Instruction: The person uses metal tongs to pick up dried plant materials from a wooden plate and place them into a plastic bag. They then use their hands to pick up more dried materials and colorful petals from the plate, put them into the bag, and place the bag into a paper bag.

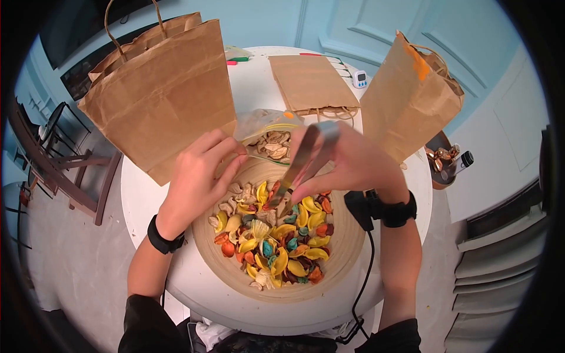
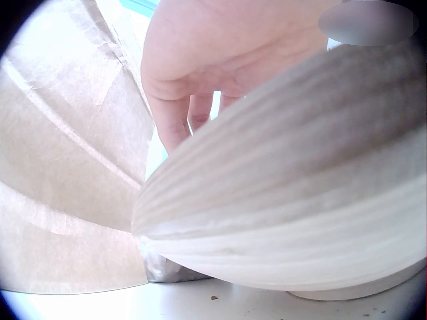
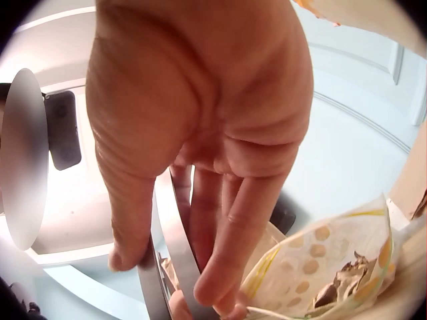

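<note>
Metal tongs (image 1: pixel 303 159) are held in my right hand (image 1: pixel 347 159), their tips down among colourful dried petals (image 1: pixel 276 247) in a round wooden bowl (image 1: pixel 212 265). The right wrist view shows thumb and fingers on either side of the tongs (image 3: pixel 179 233). Beyond the bowl, a clear zip bag (image 1: pixel 265 120) stands with its mouth open, holding pale brown dried pieces (image 1: pixel 275 145). My left hand (image 1: pixel 203 170) pinches the bag's left edge. In the left wrist view, the bowl (image 2: pixel 287 180) hides the fingertips of that hand (image 2: pixel 220 60).
A large paper bag (image 1: pixel 170 88) stands at the left and another paper bag (image 1: pixel 406 100) at the right. Between them a flat paper bag (image 1: pixel 312 82) lies near a small white timer (image 1: pixel 359 79). A dark bowl (image 1: pixel 438 159) with copper-coloured items is beyond the table's right edge.
</note>
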